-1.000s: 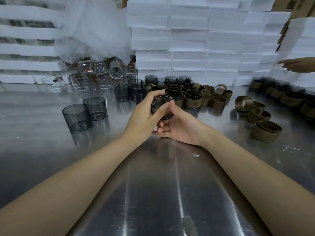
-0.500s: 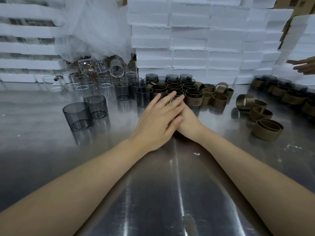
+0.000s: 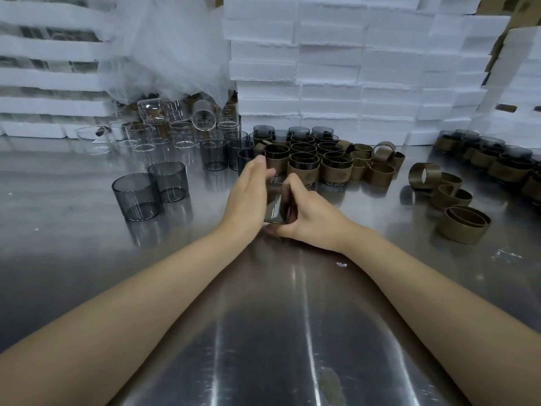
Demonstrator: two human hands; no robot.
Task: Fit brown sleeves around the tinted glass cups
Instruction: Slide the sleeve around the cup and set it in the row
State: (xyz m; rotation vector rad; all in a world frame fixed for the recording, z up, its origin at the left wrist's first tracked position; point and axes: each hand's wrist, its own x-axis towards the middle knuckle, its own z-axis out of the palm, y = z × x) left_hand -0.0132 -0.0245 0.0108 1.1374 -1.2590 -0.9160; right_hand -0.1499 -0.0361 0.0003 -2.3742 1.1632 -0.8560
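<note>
Clasped in the curled fingers of the right hand [image 3: 311, 216], one tinted glass cup [image 3: 275, 208] is held low over the steel table [image 3: 292, 332], at the centre of the view. The left hand [image 3: 251, 197] is pressed flat against the cup's left side, fingers straight and pointing away. Both bare forearms are stretched forward. The held cup is seen as dark, smoky and glossy; whether a sleeve is on it cannot be told. Two bare tinted cups [image 3: 136, 197] are stood just beside each other to the left. At least four loose brown sleeves [image 3: 465, 227] are gathered to the right, one set on edge. Sleeved cups [image 3: 304, 168] are clustered behind the hands, too crowded for a sure count.
</note>
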